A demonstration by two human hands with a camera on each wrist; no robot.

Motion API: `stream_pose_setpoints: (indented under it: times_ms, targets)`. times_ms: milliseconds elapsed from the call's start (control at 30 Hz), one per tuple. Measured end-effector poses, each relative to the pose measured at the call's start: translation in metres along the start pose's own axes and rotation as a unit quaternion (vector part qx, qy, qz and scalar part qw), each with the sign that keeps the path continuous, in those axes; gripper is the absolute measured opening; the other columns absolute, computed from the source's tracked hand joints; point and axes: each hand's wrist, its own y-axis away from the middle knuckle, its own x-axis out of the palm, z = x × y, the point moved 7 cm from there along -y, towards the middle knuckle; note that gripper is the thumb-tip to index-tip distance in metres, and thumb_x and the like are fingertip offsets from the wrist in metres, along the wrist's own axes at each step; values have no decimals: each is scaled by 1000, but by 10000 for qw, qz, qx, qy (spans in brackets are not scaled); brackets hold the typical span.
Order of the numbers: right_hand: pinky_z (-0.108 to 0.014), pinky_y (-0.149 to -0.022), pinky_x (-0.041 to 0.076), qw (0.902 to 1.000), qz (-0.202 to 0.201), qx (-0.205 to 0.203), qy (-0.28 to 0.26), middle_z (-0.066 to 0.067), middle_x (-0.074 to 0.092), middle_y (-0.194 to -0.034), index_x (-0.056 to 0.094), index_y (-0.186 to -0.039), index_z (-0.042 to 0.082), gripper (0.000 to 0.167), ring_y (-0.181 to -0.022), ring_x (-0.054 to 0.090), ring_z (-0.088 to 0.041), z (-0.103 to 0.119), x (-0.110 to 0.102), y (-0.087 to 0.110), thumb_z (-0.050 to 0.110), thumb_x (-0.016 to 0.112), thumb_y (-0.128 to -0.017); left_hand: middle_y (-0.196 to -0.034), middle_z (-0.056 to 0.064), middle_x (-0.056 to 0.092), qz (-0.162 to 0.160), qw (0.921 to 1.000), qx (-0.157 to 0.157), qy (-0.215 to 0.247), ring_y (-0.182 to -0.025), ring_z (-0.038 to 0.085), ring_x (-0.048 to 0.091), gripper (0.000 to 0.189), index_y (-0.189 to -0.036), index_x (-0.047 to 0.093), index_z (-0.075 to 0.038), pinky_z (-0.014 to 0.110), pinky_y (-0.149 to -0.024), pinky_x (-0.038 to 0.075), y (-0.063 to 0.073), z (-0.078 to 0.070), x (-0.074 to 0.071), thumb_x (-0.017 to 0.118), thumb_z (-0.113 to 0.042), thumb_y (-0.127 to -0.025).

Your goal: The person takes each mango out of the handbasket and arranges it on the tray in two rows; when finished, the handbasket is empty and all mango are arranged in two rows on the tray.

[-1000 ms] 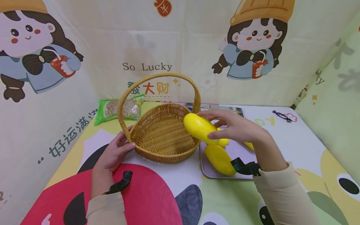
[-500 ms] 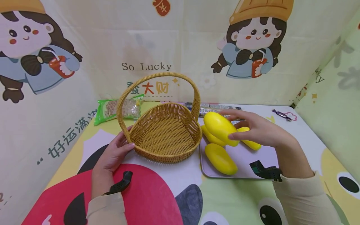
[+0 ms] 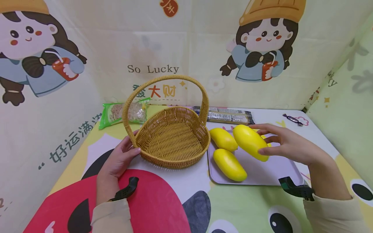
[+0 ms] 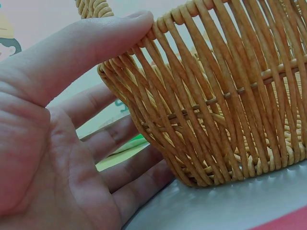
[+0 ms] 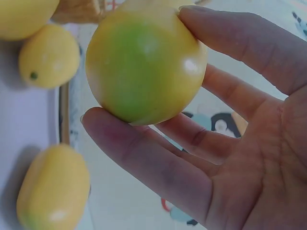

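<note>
My left hand [image 3: 118,158] holds a woven wicker basket [image 3: 175,142] at its left rim. In the left wrist view the thumb lies at the rim and the fingers reach along the outer wall [image 4: 216,96]. My right hand [image 3: 287,144] pinches a yellow mango [image 3: 250,142] between thumb and fingers over a pale purple tray [image 3: 262,173]. The right wrist view shows this mango's greenish end [image 5: 144,67]. Two more mangoes, a rear one [image 3: 223,139] and a front one [image 3: 230,165], lie at the tray's left side. Another yellow piece shows partly behind the held mango.
A green-edged clear packet [image 3: 123,114] lies behind the basket on the left. A long dark packet [image 3: 230,115] lies behind the tray, and a small purple wrapped candy [image 3: 292,119] at the back right. Printed cloth walls [image 3: 198,48] enclose the table.
My right hand has carried the held mango rightward and slightly down, from the basket's right rim to over the tray. The left hand and basket stay put.
</note>
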Motion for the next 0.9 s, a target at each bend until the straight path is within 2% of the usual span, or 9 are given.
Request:
stream_pose_setpoints:
  times_ms: [133,300,367,633,700,833,900]
  targets:
    - [-25,-83,57,9998,-35,168,48,-10,53,-147,46,-155,26,68,-126,57,-37,-16,-2,11,26,76,-94,-167,5,29,-10,10000,-10,-10,-144,16,37,69,-163,29,-24,17,-105,41,-1,0,1,59,-8,-103]
    - [-26,-82,57,9997,-75,220,65,-7,54,-145,46,-155,26,67,-116,61,-8,-32,-3,20,24,75,-95,-165,4,31,18,10000,23,-1,-143,14,39,69,-163,29,-23,16,-105,41,0,0,1,59,-8,-103]
    - [-26,-82,57,9998,-69,191,1,-7,54,-144,45,-155,25,67,-112,60,-1,-37,-2,23,22,75,-95,-164,2,32,34,10000,36,24,-143,13,39,68,-163,30,-23,16,-105,41,0,0,1,59,-7,-103]
    - [-26,-80,58,9997,-17,234,-42,-16,52,-147,44,-155,21,68,-111,59,3,-54,0,37,17,75,-94,-160,2,37,63,9998,167,13,-139,13,45,68,-163,31,-21,17,-105,42,0,-2,2,60,-8,-102]
    - [-26,-80,57,9997,-20,243,-37,-13,53,-144,45,-155,21,68,-110,59,2,-58,1,41,17,74,-94,-160,2,38,55,9998,164,16,-138,13,45,68,-162,31,-21,17,-105,42,0,-2,1,60,-7,-102]
    - [-25,-81,55,9996,-21,269,68,1,54,-140,47,-154,22,66,-110,58,0,-66,3,45,17,74,-94,-161,2,36,41,9999,120,24,-140,13,43,68,-162,31,-22,17,-105,41,0,-2,1,59,-6,-103]
    - [-25,-81,55,9995,-3,283,132,3,54,-139,47,-153,22,65,-112,59,-6,-68,4,46,18,74,-94,-162,3,35,42,9999,114,17,-141,14,42,68,-163,31,-22,17,-105,41,1,-2,1,58,-6,-103]
